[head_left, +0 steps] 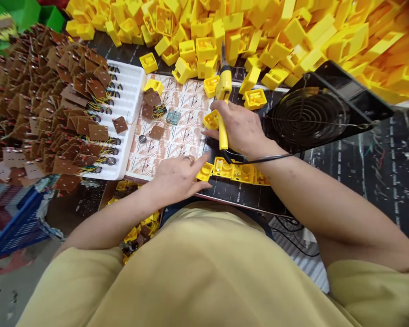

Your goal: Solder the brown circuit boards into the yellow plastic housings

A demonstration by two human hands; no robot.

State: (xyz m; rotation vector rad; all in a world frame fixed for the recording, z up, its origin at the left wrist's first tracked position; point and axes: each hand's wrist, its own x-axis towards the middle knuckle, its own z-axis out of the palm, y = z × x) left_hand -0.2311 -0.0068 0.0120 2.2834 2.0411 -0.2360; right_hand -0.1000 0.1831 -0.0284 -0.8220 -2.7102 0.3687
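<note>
My right hand (pixel 240 125) is closed round the yellow handle of a soldering iron (pixel 224 84), its dark collar and thin metal tip pointing away from me. Its cord runs under my right forearm. Near those fingers sits an open yellow plastic casing (pixel 210 119). My left hand (pixel 177 176), with a ring on one finger, has its thumb and forefinger on either side of another yellow casing (pixel 205 172). That casing is at the left end of a row of yellow casings (pixel 241 172) along the table's front edge. The right forearm partly covers the row.
Brown circuit boards (pixel 47 109) with wires are heaped over a white foam tray (pixel 127 113) on the left. A green board (pixel 173 117) lies on the printed sheet. Many yellow casings (pixel 204 47) are piled behind. A black fan (pixel 303 113) stands right; a blue basket (pixel 17 227) is lower left.
</note>
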